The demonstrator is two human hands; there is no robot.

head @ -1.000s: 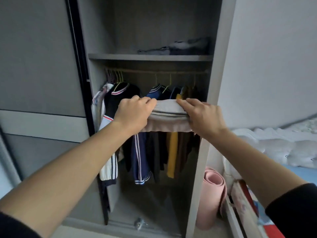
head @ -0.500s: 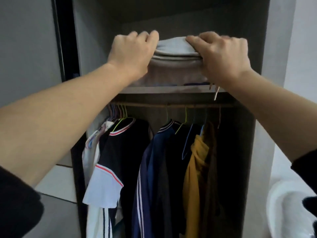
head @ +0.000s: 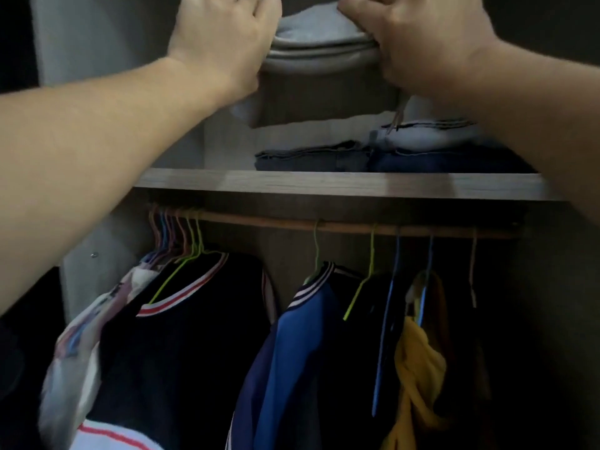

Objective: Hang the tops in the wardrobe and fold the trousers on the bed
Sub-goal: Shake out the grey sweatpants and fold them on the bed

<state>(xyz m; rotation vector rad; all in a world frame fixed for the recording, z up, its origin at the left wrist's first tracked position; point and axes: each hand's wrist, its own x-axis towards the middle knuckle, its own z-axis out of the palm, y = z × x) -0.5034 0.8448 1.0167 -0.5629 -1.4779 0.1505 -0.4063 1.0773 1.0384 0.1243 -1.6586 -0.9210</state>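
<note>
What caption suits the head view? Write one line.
Left hand and right hand grip a folded grey fabric garment above folded clothes on the wooden shelf; tops hang below.

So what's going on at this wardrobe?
A person is putting away a folded grey garment. The left hand and right hand each grip one end of it, holding it up over the shelf, where other folded clothes already lie. It does not look set down yet. Below the shelf, tops hang on hangers from the rail.
</note>
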